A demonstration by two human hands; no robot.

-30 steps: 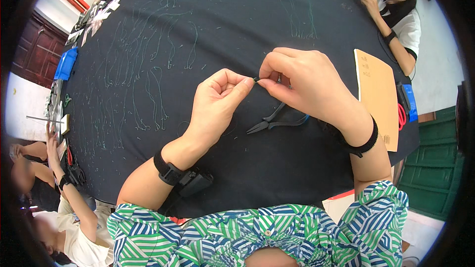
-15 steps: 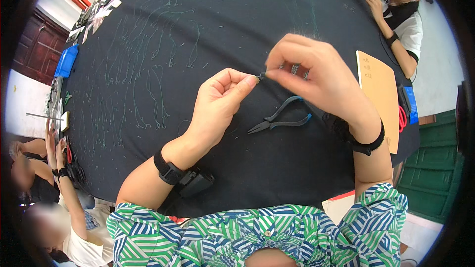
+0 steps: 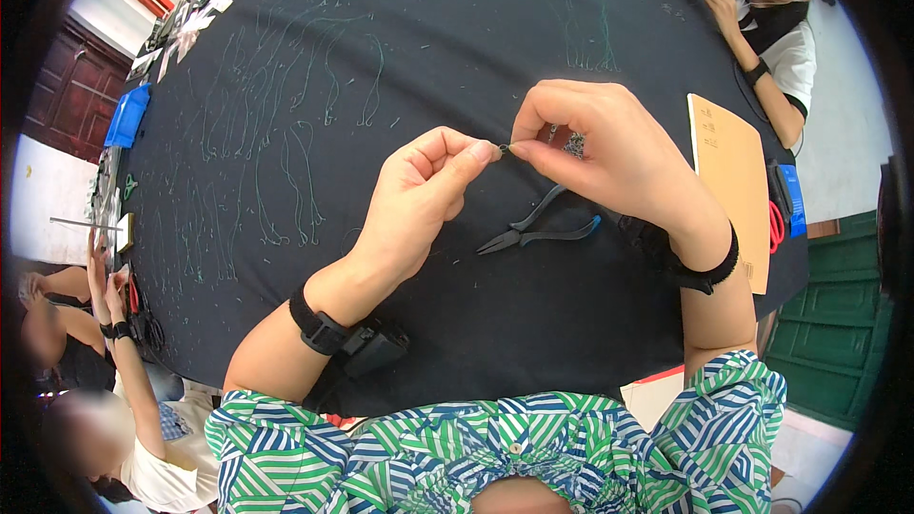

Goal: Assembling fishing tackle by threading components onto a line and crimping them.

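Hands [image 3: 505,167] pinching tiny bead [image 3: 504,148], pliers [image 3: 539,228] below

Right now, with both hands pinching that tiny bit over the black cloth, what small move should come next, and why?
Probably keep the pinch and press the two ends together: the left hand and right hand meet fingertip to fingertip on a tiny dark piece, while the pliers lie unused beneath.

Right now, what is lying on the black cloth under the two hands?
Small pliers lie on the cloth below the right hand. A grey clump peeks out beside that hand's fingers; the hand covers the rest. Under the left hand the cloth is hidden.
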